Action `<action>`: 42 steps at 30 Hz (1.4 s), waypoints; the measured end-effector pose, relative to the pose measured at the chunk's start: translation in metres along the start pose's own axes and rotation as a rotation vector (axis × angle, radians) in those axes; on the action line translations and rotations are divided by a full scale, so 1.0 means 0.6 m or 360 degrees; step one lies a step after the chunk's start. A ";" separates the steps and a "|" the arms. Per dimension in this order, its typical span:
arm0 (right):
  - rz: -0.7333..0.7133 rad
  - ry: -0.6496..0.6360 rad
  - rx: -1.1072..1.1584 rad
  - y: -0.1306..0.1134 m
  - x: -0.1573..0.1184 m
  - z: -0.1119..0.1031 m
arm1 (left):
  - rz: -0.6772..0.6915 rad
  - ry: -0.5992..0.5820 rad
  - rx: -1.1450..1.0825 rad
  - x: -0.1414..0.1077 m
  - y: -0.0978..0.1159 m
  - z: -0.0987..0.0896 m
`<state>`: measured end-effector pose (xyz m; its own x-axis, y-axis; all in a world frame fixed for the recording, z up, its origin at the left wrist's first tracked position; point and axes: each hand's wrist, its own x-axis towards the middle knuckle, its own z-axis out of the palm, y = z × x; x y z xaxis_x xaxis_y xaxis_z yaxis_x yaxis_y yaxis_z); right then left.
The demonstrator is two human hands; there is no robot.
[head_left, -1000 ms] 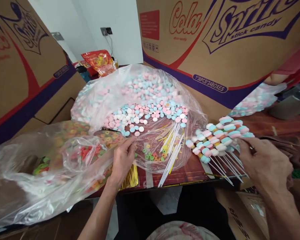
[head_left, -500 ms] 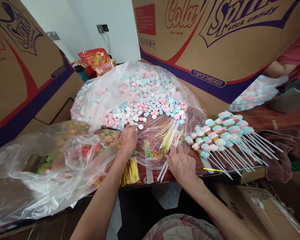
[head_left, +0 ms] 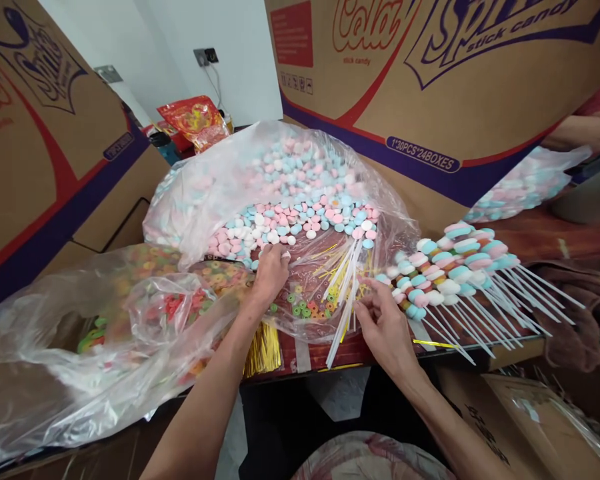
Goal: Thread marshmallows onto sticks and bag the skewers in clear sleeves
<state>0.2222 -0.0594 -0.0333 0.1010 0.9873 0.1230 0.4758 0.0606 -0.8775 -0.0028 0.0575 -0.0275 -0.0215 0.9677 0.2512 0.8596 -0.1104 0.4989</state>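
While reaching to the near edge of the heaped pink, blue and white candies [head_left: 280,217] with the left hand [head_left: 271,273], bunched at a white piece [head_left: 287,255], cannot tell whether pinching it; with the right hand [head_left: 387,330], loosely curled just beside the white sticks [head_left: 337,341], cannot tell whether gripping one; between both hands, small green and orange rings [head_left: 307,310]; right of the right hand, candy skewers [head_left: 445,273] piled on the counter [head_left: 316,353]; nearer than the left hand, gold ties [head_left: 263,350].
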 end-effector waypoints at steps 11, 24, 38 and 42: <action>-0.0036 -0.0027 -0.1270 -0.029 0.023 0.021 | 0.0096 -0.0083 0.0159 -0.010 -0.002 0.004; 0.0007 0.0004 -0.0008 0.000 0.027 0.002 | -0.0557 -0.0120 -0.1817 -0.090 0.038 -0.009; -0.0272 -0.0478 0.0234 -0.051 -0.001 0.037 | -0.0579 0.0131 -0.1993 -0.102 0.025 0.005; -0.0258 -0.0634 0.0282 -0.047 0.013 0.025 | -0.0514 0.0147 -0.1937 -0.103 0.024 0.004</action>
<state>0.1963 -0.0513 -0.0147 -0.3226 0.9404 0.1077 0.2976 0.2088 -0.9316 0.0121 -0.0033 -0.0375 -0.2201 0.9755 0.0078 -0.2159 -0.0565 0.9748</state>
